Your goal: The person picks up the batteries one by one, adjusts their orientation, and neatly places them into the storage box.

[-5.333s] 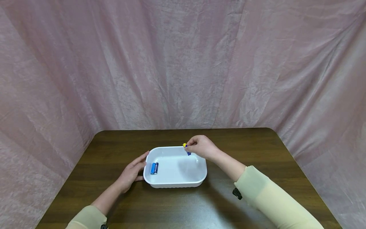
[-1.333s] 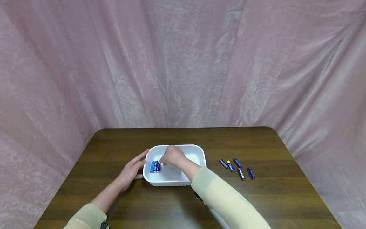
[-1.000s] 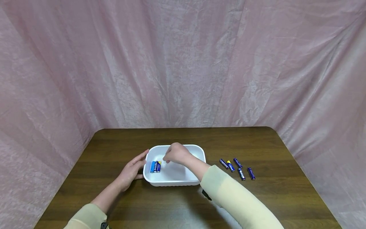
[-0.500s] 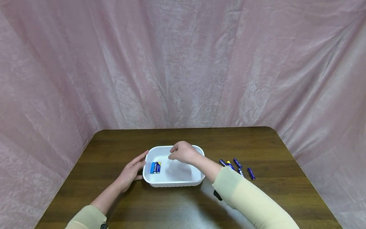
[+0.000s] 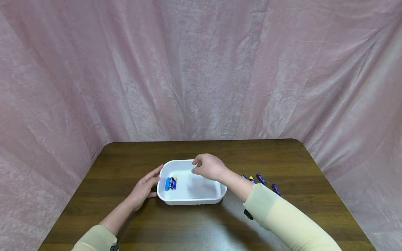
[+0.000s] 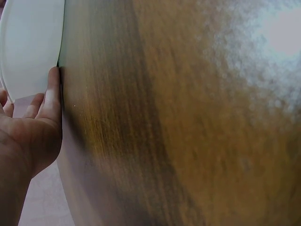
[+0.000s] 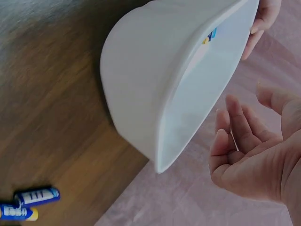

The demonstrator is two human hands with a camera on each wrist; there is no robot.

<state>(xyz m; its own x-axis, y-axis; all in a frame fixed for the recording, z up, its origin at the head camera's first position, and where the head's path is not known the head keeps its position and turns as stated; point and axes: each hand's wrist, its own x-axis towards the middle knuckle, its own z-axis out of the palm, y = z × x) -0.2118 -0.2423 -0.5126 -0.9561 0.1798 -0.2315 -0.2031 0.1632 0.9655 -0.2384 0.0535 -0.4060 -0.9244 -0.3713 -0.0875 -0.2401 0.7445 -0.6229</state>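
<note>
A white plastic tray (image 5: pixel 191 201) sits on the table. My left hand (image 5: pixel 144 190) rests against its left end, and in the left wrist view the fingers (image 6: pixel 54 87) lie straight along the tray's outer wall. Inside, near that end, three batteries (image 5: pixel 170 184) lie side by side: one light blue, one dark blue, one blue with a yellow end. Over the back right part of the tray is my right hand (image 5: pixel 209 167). Thumb and fingertips stand apart with nothing between them, as the right wrist view shows of the hand (image 7: pixel 256 160).
Several blue batteries lie loose on the brown wooden table (image 5: pixel 141 230) to the right of the tray, among them one battery (image 5: pixel 260 179) at the back. My right sleeve (image 5: pixel 282 216) partly covers them. A pink curtain (image 5: pixel 201 69) hangs behind the table.
Earlier my right hand held a yellow-ended battery over the tray; that battery now lies beside the other two. The emptied hand has risen and moved right. My left hand stays put.
</note>
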